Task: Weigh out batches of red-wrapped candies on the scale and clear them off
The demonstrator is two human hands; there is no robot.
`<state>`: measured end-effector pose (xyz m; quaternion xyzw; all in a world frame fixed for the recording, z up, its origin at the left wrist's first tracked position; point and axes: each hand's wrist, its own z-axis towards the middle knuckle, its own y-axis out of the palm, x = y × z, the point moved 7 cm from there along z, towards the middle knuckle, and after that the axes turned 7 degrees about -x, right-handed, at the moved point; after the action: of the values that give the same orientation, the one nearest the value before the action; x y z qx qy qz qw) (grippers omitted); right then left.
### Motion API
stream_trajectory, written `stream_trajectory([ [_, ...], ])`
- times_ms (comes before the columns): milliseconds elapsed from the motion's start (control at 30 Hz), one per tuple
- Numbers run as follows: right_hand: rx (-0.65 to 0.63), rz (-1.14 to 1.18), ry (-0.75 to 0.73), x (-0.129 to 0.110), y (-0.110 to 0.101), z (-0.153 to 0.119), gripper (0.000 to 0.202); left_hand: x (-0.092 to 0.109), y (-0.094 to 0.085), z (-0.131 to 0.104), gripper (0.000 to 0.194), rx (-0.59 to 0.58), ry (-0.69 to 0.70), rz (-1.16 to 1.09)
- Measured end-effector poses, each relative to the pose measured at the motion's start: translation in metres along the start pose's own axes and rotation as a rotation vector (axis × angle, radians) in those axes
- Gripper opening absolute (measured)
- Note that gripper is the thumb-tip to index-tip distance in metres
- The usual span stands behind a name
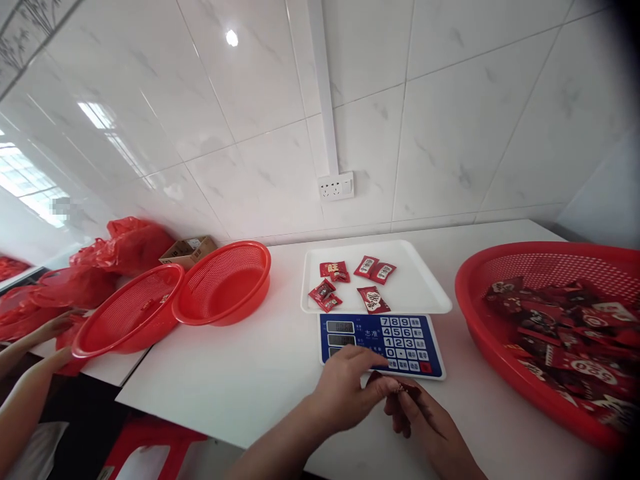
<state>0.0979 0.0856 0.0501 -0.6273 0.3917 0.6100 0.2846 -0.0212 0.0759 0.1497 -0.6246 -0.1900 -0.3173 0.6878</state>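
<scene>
In front of the blue-panelled digital scale (365, 350), my two hands meet over a small dark red packet (413, 389). My left hand (345, 387) pinches its left side, with the index finger stretched over the lower keys. My right hand (425, 413) is closed around the other side, thumb on top. Fingers cover much of the packet. On the scale's white tray (425, 287) lie several small red packets (374, 300), spread in loose groups. To the right, a large red basket (480, 347) holds a heap of similar packets (575, 333).
Two red perforated baskets (225, 313) (125, 340) stand on the left of the white table (240, 380). Behind them are a cardboard box (187, 252) and red plastic bags (135, 247). Another person's arms (30, 387) reach in at far left, above a red stool (150, 437). A tiled wall with a socket (336, 187) bounds the back.
</scene>
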Motion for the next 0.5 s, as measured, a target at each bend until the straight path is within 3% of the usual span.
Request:
stream_trajectory([
  [167,-0.114,-0.091,-0.005,0.005,0.007,0.001,0.044,-0.018,0.026,-0.027,0.013,-0.031,-0.156,-0.158],
  [300,-0.214,-0.228,-0.048,0.009,0.011,0.003,0.041,-0.041,0.042,-0.032,0.020,-0.057,-0.305,-0.578],
  [400,-0.217,-0.297,-0.085,0.001,0.011,0.002,0.040,-0.045,0.056,-0.030,0.032,-0.161,-0.301,-0.891],
  [500,-0.221,-0.416,-0.152,-0.015,0.009,-0.003,0.039,-0.045,0.064,-0.027,0.034,-0.232,-0.254,-1.007],
])
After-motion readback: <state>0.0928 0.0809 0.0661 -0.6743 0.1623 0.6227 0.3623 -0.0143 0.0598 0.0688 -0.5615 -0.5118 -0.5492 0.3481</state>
